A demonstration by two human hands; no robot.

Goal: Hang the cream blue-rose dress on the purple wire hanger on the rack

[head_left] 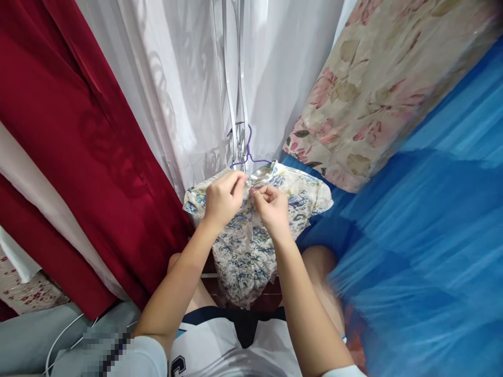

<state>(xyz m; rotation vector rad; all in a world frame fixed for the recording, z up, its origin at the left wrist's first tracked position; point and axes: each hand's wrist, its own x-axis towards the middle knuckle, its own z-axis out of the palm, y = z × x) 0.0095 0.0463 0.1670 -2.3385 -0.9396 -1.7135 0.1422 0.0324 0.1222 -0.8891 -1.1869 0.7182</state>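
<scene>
A short-sleeved floral shirt (243, 251), white with blue and yellow-green print, hangs in front of me on a purple hanger (250, 149). At its collar, my left hand (227, 196) pinches the fabric near the front opening. Just to the right, my right hand (271, 207) has thumb and forefinger closed on the other side of that opening, a little below the collar. The two hands nearly meet at the neckline. Whatever small fastening may lie between the fingertips is too small to make out.
White curtains (291, 68) hang behind the hanger, with white straps (230, 78) running down to it. Red cloth (98, 141) hangs on the left. On the right are a pink-flowered fabric (365, 99) and blue tulle (424, 251). Grey cushioning (39, 330) lies lower left.
</scene>
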